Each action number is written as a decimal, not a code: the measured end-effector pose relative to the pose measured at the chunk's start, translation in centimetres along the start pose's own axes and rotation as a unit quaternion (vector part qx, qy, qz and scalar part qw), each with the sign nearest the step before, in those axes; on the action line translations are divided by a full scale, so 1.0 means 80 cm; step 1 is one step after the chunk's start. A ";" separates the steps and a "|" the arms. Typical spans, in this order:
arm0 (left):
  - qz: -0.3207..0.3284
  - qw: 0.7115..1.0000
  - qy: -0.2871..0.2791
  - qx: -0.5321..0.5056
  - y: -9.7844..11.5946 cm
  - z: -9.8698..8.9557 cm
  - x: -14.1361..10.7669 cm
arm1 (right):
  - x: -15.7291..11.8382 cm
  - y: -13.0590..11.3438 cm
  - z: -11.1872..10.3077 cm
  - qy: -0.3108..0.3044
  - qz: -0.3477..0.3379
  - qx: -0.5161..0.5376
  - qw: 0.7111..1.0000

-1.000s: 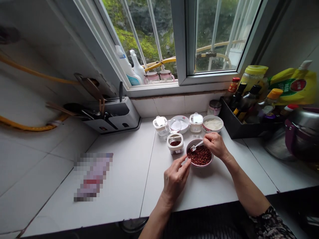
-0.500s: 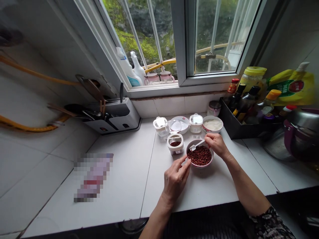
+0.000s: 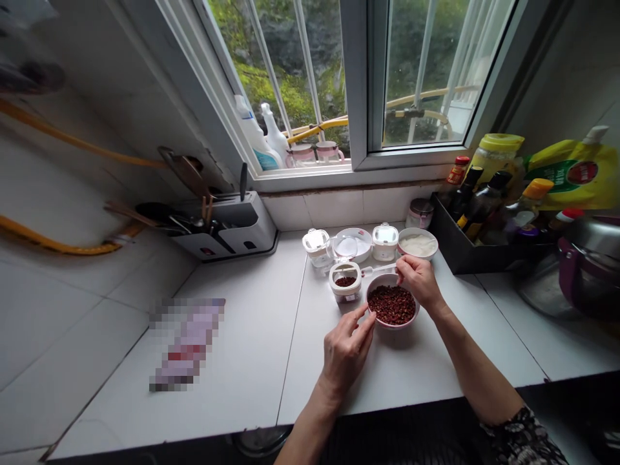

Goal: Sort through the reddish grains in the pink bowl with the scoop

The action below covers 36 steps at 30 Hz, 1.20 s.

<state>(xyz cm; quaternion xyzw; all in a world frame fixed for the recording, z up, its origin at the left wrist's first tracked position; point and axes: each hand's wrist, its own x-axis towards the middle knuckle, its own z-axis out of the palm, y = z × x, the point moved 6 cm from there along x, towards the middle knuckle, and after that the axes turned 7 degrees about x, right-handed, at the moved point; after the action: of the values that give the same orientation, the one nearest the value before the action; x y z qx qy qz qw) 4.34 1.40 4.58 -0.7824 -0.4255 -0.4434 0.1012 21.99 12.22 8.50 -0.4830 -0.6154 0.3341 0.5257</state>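
**Spoon lifted out of the bowl, held above its rim**

Head view, single entry.

Item 1: slim white plastic spoon, no longer down among the contents, now held nearly level across the bowl's rim, its tip pointing toward the jar.

Item 2: right hand, thumb and forefinger pinching the spoon's handle, other fingers curled.

Item 3: left hand, fingers loosely spread, holding nothing; fingertips at the bowl's near rim, contact impossible to tell.

Item 4: round white ceramic bowl with a pinkish rim, standing on the white tiled desk, filled with dark-red peppercorns.

Item 5: small round white jar, just left of the bowl, holding more peppercorns.

Nearby: two small clear-lidded white containers, a white bowl of pale powder, and a black tray of bottles.
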 end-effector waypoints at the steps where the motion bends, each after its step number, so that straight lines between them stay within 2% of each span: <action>1: 0.000 1.000 -0.001 0.000 0.000 0.000 0.000 | -0.002 -0.006 0.006 0.003 -0.020 -0.015 1.000; 4: 0.001 1.000 -0.004 0.002 0.000 0.000 0.000 | -0.013 -0.030 0.026 0.002 -0.127 -0.110 0.986; 7: 0.002 1.000 0.000 0.006 0.001 0.000 0.001 | -0.026 -0.047 0.046 -0.044 -0.241 -0.195 0.950; 10: 0.001 1.000 0.005 0.007 0.001 -0.001 0.001 | -0.033 -0.053 0.048 -0.064 -0.294 -0.216 0.929; 12: -0.002 1.000 0.001 0.006 0.000 0.000 0.000 | -0.032 -0.053 0.034 -0.035 -0.294 -0.197 0.935; 15: -0.005 1.000 -0.005 -0.001 0.000 0.001 -0.001 | -0.026 -0.045 0.006 0.003 -0.261 -0.168 0.951; 18: -0.004 1.000 -0.005 -0.003 -0.001 0.001 -0.002 | -0.019 -0.030 -0.007 -0.019 -0.225 -0.196 0.954; 26: 0.001 1.000 0.005 -0.001 0.001 -0.002 0.001 | -0.019 -0.006 0.014 -0.112 -0.208 -0.244 0.941; 36: 0.001 1.000 0.001 -0.001 -0.001 0.000 0.000 | -0.007 -0.003 -0.006 -0.076 -0.136 -0.191 0.969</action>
<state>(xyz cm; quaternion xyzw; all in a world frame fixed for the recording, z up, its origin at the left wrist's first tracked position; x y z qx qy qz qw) 4.23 1.44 4.55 -0.7824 -0.4244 -0.4443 0.1016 22.38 11.54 8.65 -0.4593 -0.7661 0.1709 0.4158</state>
